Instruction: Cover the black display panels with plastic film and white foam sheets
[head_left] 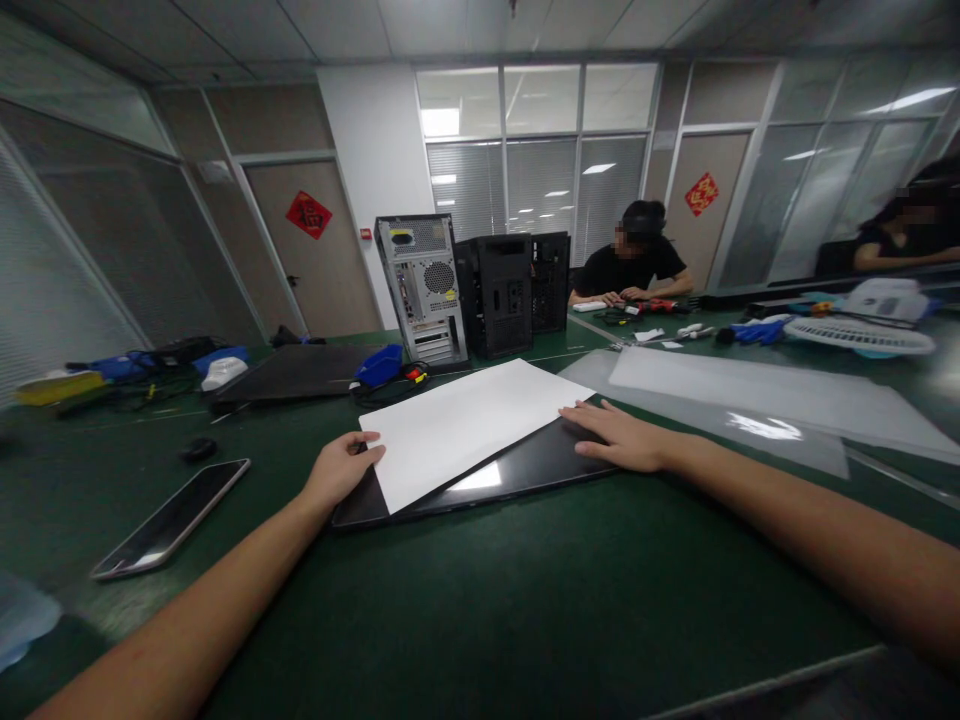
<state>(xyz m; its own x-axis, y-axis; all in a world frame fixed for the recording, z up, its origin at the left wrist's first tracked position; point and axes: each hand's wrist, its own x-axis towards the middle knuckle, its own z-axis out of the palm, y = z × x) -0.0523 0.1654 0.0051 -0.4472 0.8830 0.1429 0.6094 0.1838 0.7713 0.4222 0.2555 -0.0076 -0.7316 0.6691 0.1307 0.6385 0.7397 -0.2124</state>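
A plain white sheet [472, 425] lies at an angle over a glossy black flat panel [502, 477], whose near part and right end show beside it. My left hand [346, 468] pinches the sheet's left edge between thumb and fingers. At the other end my right hand [619, 437] lies flat, fingers spread, its fingertips touching the sheet's right corner and its palm over the panel. A ceiling light reflects in the panel's surface. Most of the panel's far side is hidden under the sheet.
Computer cases [424, 290] stand behind the sheet. Translucent sheets [772, 400] lie at the right, near a white fan-like grille [859, 335]. A phone [172, 520] rests at the left, below a black flat panel [300, 373]. A person [637, 260] sits across the green table.
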